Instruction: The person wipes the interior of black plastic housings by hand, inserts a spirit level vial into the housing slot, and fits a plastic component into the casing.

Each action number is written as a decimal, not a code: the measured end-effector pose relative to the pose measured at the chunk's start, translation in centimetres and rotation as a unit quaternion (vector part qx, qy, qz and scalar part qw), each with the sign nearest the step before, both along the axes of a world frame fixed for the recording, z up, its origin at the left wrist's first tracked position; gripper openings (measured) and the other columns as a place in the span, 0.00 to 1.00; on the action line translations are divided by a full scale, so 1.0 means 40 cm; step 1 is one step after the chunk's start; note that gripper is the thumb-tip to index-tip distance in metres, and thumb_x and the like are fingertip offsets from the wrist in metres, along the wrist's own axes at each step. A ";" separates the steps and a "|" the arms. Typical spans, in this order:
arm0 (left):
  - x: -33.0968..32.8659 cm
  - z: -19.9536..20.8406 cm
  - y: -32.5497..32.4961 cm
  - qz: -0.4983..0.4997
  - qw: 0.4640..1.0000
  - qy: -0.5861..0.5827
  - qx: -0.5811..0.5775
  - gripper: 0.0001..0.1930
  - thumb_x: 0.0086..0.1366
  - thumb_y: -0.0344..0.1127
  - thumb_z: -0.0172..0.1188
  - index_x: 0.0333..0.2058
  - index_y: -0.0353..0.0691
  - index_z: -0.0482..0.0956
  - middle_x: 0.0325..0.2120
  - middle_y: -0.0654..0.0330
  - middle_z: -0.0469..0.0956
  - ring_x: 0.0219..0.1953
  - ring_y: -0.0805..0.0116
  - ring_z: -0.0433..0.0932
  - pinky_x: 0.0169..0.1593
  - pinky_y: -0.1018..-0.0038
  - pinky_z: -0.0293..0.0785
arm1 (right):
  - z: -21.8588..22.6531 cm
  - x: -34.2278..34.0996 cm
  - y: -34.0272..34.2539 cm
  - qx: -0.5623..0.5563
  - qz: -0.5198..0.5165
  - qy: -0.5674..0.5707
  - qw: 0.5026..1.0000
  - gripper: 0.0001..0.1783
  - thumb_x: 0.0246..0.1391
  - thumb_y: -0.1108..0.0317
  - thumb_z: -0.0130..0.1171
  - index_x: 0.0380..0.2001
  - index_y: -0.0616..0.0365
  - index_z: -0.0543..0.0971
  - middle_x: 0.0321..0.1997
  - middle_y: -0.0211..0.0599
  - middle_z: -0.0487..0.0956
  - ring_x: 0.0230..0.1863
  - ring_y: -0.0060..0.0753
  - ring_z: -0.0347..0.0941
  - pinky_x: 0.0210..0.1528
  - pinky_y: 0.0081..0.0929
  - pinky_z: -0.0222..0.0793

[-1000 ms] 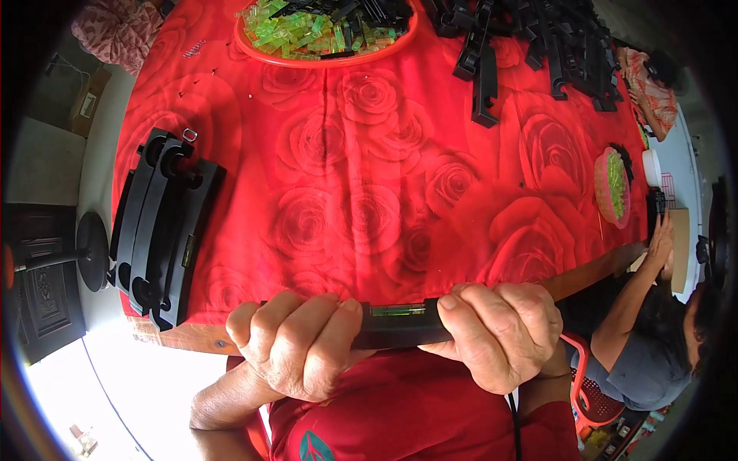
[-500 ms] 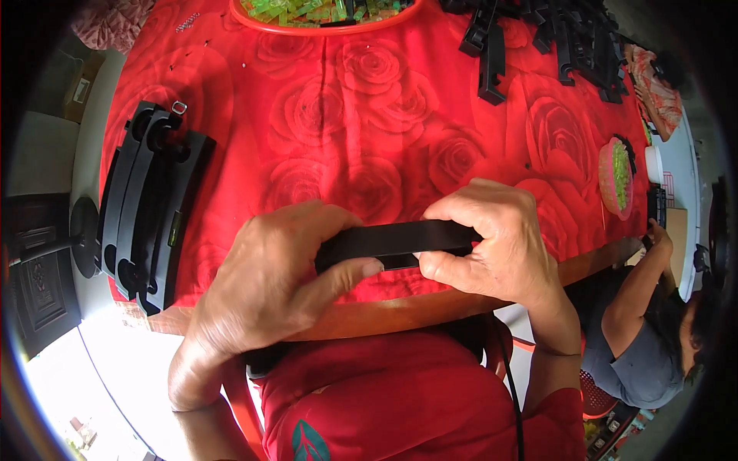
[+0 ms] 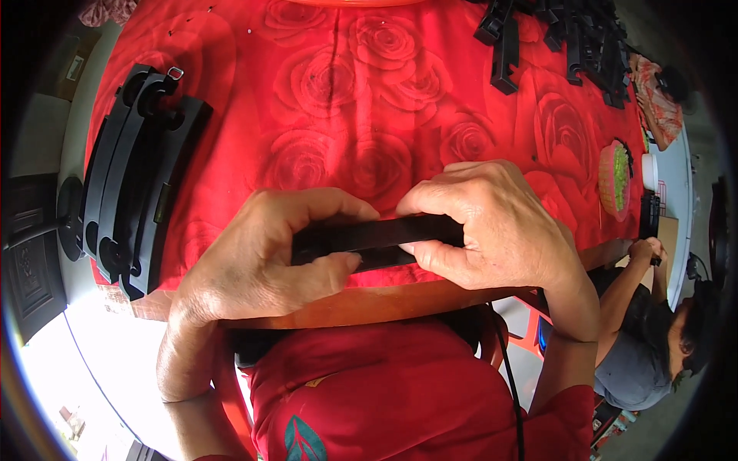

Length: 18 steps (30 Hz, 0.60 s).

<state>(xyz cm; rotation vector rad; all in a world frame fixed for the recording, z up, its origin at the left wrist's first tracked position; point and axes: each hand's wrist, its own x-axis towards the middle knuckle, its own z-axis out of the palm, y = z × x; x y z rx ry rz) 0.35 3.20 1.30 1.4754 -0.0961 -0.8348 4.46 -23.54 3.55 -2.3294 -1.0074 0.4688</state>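
Observation:
Between my two hands, just above the near edge of the table, is a long narrow black plastic part (image 3: pixel 377 233). My left hand (image 3: pixel 265 250) grips its left end, thumb on the near side and fingers over the far side. The other end sits in my right hand (image 3: pixel 488 227), pinched between thumb and fingers. Both palms cover the part's ends, so their shape is hidden. To the left of my left hand, several similar long black plastic parts (image 3: pixel 131 180) lie side by side on the table, with a small metal buckle-like piece (image 3: pixel 176 73) at their far end.
A red rose-patterned cloth (image 3: pixel 330 84) covers the table, whose wooden edge (image 3: pixel 361 305) curves before me. Black parts (image 3: pixel 573 38) are piled at the far right. A pink basket (image 3: pixel 615 180) holds small green pieces. The rim of an orange basin (image 3: pixel 346 2) shows at the back. A co-worker (image 3: pixel 642 330) sits at right.
Both hands have shifted slightly with the black part, which now looks tilted a little differently. My view has moved, so the basin has mostly left the top edge. The co-worker's hands have come together.

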 end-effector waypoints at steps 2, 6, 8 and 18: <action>0.001 0.006 -0.009 -0.023 0.999 0.015 0.030 0.25 0.62 0.33 0.71 0.56 0.29 0.81 0.42 0.59 0.86 0.43 0.75 0.82 0.49 0.76 0.79 | -0.010 -0.002 0.011 0.000 0.001 0.015 1.000 0.08 0.48 0.66 0.70 0.31 0.57 0.86 0.20 0.42 0.81 0.24 0.50 0.80 0.28 0.45 0.72; -0.012 -0.031 -0.014 0.017 1.000 0.005 -0.024 0.23 0.62 0.31 0.70 0.55 0.29 0.81 0.42 0.59 0.86 0.44 0.75 0.82 0.50 0.77 0.79 | -0.029 0.004 0.013 0.064 -0.013 0.103 0.993 0.09 0.48 0.67 0.70 0.33 0.58 0.87 0.22 0.42 0.83 0.24 0.47 0.81 0.29 0.42 0.74; -0.009 -0.023 -0.018 0.010 1.000 0.009 -0.009 0.22 0.62 0.28 0.69 0.55 0.29 0.82 0.41 0.60 0.86 0.42 0.76 0.82 0.48 0.77 0.79 | -0.019 0.010 0.011 0.030 -0.016 0.140 0.990 0.11 0.46 0.71 0.70 0.35 0.60 0.87 0.26 0.40 0.85 0.29 0.39 0.84 0.33 0.36 0.77; 0.000 0.000 -0.032 -0.012 0.999 -0.013 0.046 0.19 0.62 0.27 0.68 0.52 0.30 0.83 0.36 0.62 0.85 0.37 0.78 0.81 0.43 0.79 0.78 | -0.047 0.003 0.009 0.043 -0.047 0.198 0.978 0.13 0.47 0.69 0.72 0.37 0.62 0.88 0.23 0.45 0.84 0.24 0.39 0.83 0.30 0.36 0.77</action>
